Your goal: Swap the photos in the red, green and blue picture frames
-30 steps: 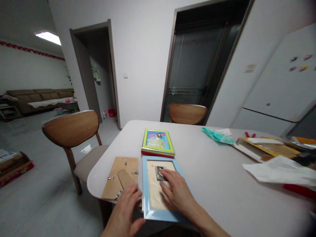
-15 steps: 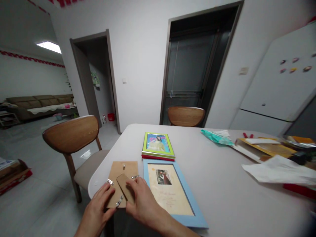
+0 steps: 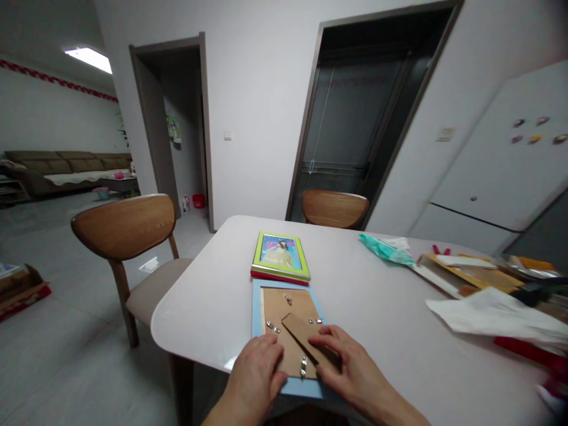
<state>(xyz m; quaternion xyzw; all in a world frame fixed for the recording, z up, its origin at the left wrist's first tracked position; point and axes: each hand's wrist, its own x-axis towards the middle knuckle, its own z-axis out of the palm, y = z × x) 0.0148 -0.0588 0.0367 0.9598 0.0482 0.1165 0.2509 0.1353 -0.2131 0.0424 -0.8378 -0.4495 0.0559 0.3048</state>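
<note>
A brown picture-frame backing board (image 3: pixel 288 349) with a fold-out stand leg (image 3: pixel 306 334) and small metal clips lies over or just above the light blue picture frame (image 3: pixel 258 307), covering most of its face. My left hand (image 3: pixel 260 367) grips the board at its lower left edge, thumb near the bottom. My right hand (image 3: pixel 341 361) holds the board on its right side, fingers over the stand leg. Beyond the blue frame sits a lime green picture frame (image 3: pixel 303 257) with a photo in it, on top of a red one (image 3: pixel 279 278).
On the table's (image 3: pixel 350 296) right side are a teal packet (image 3: pixel 386 248), a white sheet (image 3: pixel 483 313), a yellow envelope (image 3: pixel 470 272) and other clutter. Wooden chairs stand at the left (image 3: pixel 128 228) and the far side (image 3: pixel 335 207).
Both hands have moved right with the backing board, from the table beside the blue frame to over it. The blue frame's printed insert is now covered.
</note>
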